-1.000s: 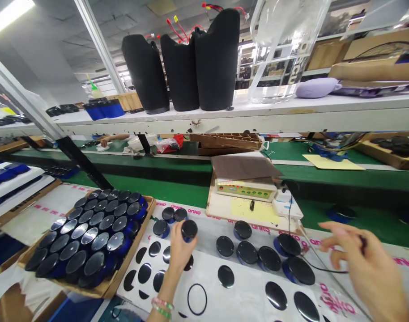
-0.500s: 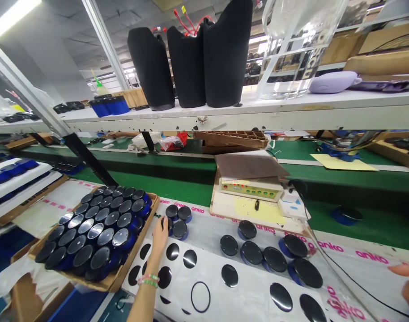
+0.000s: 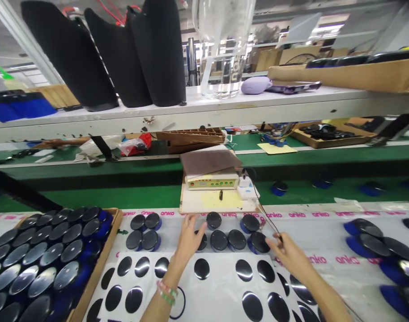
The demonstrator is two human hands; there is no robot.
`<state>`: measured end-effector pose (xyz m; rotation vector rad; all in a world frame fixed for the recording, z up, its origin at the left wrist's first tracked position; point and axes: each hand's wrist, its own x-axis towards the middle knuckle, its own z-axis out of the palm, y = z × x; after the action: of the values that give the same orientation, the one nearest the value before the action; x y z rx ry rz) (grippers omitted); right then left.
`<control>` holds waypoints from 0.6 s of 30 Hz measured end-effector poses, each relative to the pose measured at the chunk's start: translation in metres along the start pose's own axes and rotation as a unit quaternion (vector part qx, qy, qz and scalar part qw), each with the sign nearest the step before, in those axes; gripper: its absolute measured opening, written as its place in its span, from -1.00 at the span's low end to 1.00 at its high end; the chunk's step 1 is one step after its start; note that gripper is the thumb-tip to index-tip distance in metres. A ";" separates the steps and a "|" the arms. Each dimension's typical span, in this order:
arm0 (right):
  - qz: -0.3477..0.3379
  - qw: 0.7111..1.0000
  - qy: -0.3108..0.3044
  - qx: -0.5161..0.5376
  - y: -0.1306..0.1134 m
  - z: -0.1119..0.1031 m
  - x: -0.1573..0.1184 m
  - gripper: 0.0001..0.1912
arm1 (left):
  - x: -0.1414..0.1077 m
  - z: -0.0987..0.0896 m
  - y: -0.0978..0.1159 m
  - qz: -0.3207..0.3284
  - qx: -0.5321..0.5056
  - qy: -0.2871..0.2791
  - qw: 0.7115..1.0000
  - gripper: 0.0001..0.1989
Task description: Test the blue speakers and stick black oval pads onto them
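Note:
My left hand (image 3: 187, 239) is over the middle of the bench with thumb and fingers apart. It holds nothing that I can see; its thumb is close to a black-topped blue cylinder (image 3: 202, 242), partly hidden by the hand. My right hand (image 3: 287, 250) has its fingers bent together beside the rightmost cylinder (image 3: 259, 243) of this group. A thin black cable (image 3: 266, 219) runs down to those fingers; a small dark part shows there, too blurred to name. Below lies a white sheet (image 3: 221, 273) with black discs (image 3: 202, 269).
At left a cardboard tray (image 3: 105, 250) is packed with cylinders. A small group of cylinders (image 3: 150, 240) is left of my hands; several others (image 3: 370, 248) stand far right. Behind is an instrument box (image 3: 213, 182) on a board. A shelf edge (image 3: 204, 117) crosses above.
My view has turned to the right. The left hand has left the small left group of cylinders and moved right; the right hand has come in from the right edge to the middle group.

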<state>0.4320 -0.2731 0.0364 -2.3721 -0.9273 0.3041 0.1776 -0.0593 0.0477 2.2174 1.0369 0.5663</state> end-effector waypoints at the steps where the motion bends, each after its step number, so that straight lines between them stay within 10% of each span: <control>1: -0.002 1.000 -0.008 0.004 -0.005 0.009 0.004 -0.65 | 0.011 0.012 0.009 0.008 -0.003 -0.029 1.000 -0.58; 12: -0.013 0.999 -0.031 -0.001 -0.045 0.045 0.048 -0.69 | 0.063 0.074 0.074 0.073 0.013 -0.213 0.974 -0.65; 18: -0.045 0.997 -0.063 0.032 -0.026 0.032 0.036 -0.72 | 0.032 0.027 0.034 0.033 0.029 -0.273 0.961 -0.61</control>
<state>0.4316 -0.2198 0.0257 -2.2671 -1.0623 0.4449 0.2307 -0.0603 0.0556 2.2730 0.6942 -0.0632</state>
